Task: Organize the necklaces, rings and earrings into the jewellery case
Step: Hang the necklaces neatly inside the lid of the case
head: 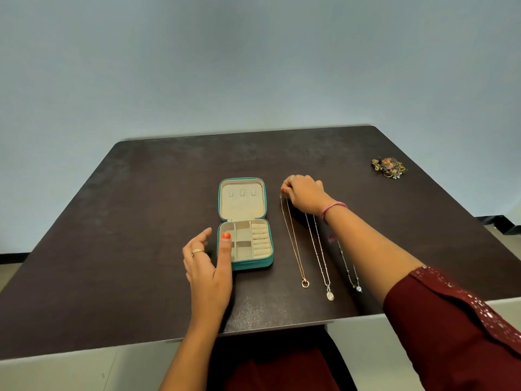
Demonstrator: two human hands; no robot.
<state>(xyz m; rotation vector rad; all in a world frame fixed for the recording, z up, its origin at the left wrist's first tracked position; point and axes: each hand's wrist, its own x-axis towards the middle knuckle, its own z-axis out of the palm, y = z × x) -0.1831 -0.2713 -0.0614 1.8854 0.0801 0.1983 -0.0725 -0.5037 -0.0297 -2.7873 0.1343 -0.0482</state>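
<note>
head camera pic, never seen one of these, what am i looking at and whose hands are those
There is no machine here. The single picture comes from a wide-angle camera worn on a person's head, looking forward and down, so the two arms are the wearer's own.

On the dark table lies an open teal jewellery case, its beige compartments holding nothing that I can see. To its right three necklaces lie stretched out side by side: a gold necklace, a silver necklace and a pearl necklace. A small heap of jewellery sits far off to the right.

The right hand pinches the far end of the gold necklace. The left hand is relaxed beside the case, thumb at its rim, holding nothing.
</note>
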